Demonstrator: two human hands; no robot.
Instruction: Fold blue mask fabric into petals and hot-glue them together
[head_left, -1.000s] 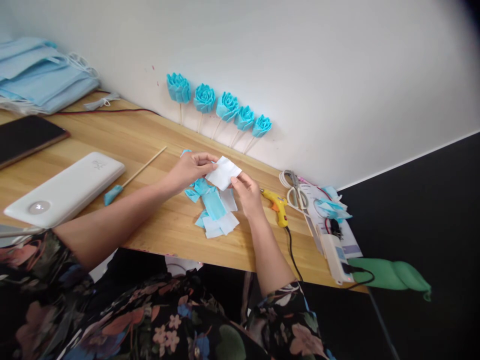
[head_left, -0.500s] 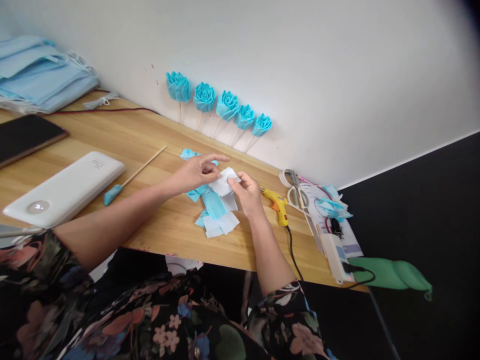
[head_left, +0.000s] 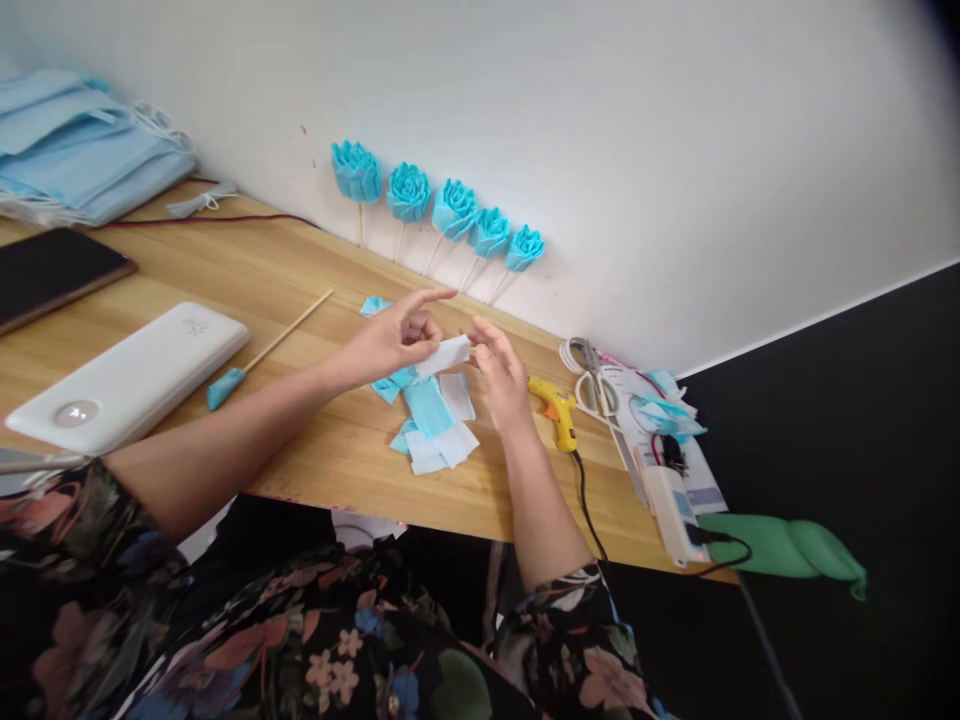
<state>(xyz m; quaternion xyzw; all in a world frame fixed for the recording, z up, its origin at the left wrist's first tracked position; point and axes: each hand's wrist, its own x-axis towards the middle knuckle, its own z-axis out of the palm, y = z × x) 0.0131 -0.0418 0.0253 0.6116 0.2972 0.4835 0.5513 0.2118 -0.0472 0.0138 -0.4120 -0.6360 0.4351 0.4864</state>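
My left hand (head_left: 390,338) pinches a small folded white fabric piece (head_left: 445,354) between thumb and middle fingers, with the index finger stretched out above it. My right hand (head_left: 501,372) touches the other end of that piece with its fingertips, fingers close together. Both hands hover just above a pile of blue and white cut mask pieces (head_left: 435,412) on the wooden table (head_left: 300,290).
Several blue fabric roses on sticks (head_left: 442,212) lean on the wall. A yellow glue gun (head_left: 556,410), scissors (head_left: 592,378), a power strip (head_left: 671,505), a stick with a blue tip (head_left: 259,355), a white power bank (head_left: 127,378), a phone (head_left: 52,272) and stacked blue masks (head_left: 71,150) surround the hands.
The flat white square has been folded into a narrow strip between my hands. My left index finger has lifted and both hands rose slightly.
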